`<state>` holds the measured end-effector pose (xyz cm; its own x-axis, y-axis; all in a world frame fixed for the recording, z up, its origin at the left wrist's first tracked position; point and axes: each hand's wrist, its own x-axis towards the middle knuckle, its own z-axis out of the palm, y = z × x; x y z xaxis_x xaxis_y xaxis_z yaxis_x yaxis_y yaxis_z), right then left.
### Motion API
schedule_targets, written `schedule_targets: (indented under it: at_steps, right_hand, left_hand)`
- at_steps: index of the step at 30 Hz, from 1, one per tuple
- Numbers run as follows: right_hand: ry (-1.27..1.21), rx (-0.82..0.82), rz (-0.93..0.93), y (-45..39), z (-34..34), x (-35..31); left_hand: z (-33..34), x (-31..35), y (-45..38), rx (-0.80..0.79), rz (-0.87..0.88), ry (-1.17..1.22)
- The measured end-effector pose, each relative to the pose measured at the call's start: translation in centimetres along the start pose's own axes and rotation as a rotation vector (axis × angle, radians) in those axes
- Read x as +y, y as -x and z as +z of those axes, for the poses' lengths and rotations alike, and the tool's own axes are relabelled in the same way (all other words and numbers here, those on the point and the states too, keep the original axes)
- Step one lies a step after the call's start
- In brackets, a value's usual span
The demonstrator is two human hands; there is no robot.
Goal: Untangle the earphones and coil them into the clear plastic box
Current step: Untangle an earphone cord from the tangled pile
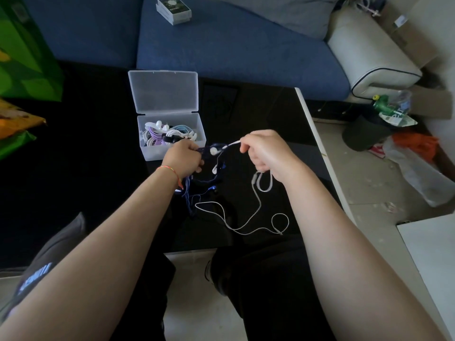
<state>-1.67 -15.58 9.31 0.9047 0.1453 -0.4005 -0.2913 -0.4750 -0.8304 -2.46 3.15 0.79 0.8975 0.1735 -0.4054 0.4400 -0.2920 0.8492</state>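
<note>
Earphones (216, 168) hang tangled between my two hands at the middle of the frame: a dark blue set knotted with a white set, just above the black surface (270, 114). My left hand (183, 157) has its fingers curled round the blue bundle. My right hand (264, 153) pinches the white cable near the knot, with a white loop hanging under the palm. The rest of the white cable (246, 217) trails in loose curls on the surface, lower centre. The clear plastic box (170, 134) stands open just beyond my left hand, with other coiled earphones already inside. I think the danger is pulling my hands apart too hard: that could cinch the knot or strain an earbud's joint. The trailing curls could also catch and re-tangle.
</note>
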Motion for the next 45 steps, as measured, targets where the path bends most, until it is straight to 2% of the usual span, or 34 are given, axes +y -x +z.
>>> schedule_targets:
  at_steps: [2, 4, 6, 9, 12, 15, 18, 21, 24, 27, 32, 41, 45]
  right_hand:
    - [0.251, -0.020, -0.022, 0.7, -0.3, 0.0]
    - [0.359, -0.046, -0.083, 0.9, -0.3, 0.1]
    - [0.375, -0.049, -0.125, 0.7, 0.1, 0.2]
    - [0.299, -0.059, -0.140, 0.3, 0.7, 0.3]
    - [0.164, -0.010, -0.164, 0.2, 0.9, 0.1]
    - [0.091, 0.155, -0.195, 0.0, 0.7, -0.1]
    - [0.252, 0.284, -0.196, -0.5, 0.1, 0.3]
    - [0.328, 0.212, -0.141, -0.6, -0.2, 0.7]
    - [0.255, 0.094, -0.132, -0.1, -0.1, 0.5]
    - [0.239, 0.048, -0.152, 0.0, -0.1, 0.5]
    - [0.321, 0.007, -0.156, -0.2, 0.0, 0.7]
    - [0.507, -0.041, -0.307, 0.0, 0.5, 0.0]
    - [0.576, 0.016, -0.333, -0.1, 1.2, 0.2]
  left_hand:
    - [0.0, -0.3, -0.1, 0.036, -0.012, -0.005]
    - [-0.1, -0.1, 0.4, 0.002, 0.084, -0.105]
    - [0.0, 0.7, 1.3, -0.122, 0.217, -0.103]
    - [0.6, 1.8, 2.2, -0.343, 0.327, 0.046]
    - [0.8, 1.3, 2.2, -0.312, 0.363, -0.072]
    - [0.5, 0.9, 1.7, -0.196, 0.343, -0.137]
    - [0.4, 1.4, 1.8, -0.179, 0.322, -0.052]
    - [0.3, 2.1, 2.3, -0.214, 0.254, 0.132]
    - [0.3, 2.4, 2.4, -0.301, 0.179, 0.296]
    - [0.1, 2.2, 2.0, -0.364, 0.078, 0.457]
    - [0.2, 2.0, 2.2, -0.338, 0.172, 0.397]
    - [-0.3, 2.3, 2.4, -0.294, 0.123, 0.412]
    - [-0.2, 2.1, 2.4, -0.294, 0.139, 0.396]
